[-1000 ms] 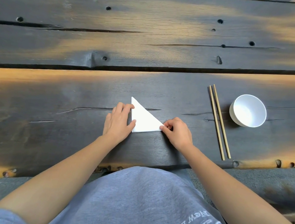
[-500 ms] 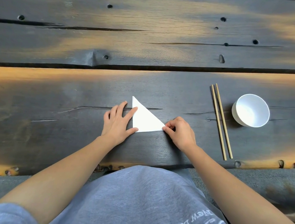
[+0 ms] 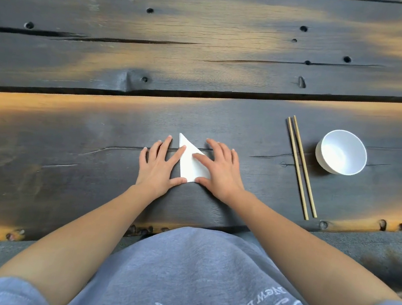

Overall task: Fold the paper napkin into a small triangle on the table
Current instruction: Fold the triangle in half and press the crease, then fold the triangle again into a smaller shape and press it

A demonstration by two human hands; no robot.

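Right now the person is pressing both hands flat, fingers spread, on the dark wooden tabletop (image 3: 69, 152). A white napkin (image 3: 189, 166), folded into a triangle, is lying between them near the front edge. The left hand (image 3: 159, 166) is touching its left side with thumb and forefinger; the right hand (image 3: 221, 169) is covering its right part. Neither grip is closing around anything. Chopsticks (image 3: 301, 167) and a white bowl (image 3: 341, 152) are sitting well off to the right.

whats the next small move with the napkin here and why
Probably slide the right hand flat along the napkin to sharpen the crease. It already lies as a small triangle on the table, the left hand steadying its left edge, both hands open.
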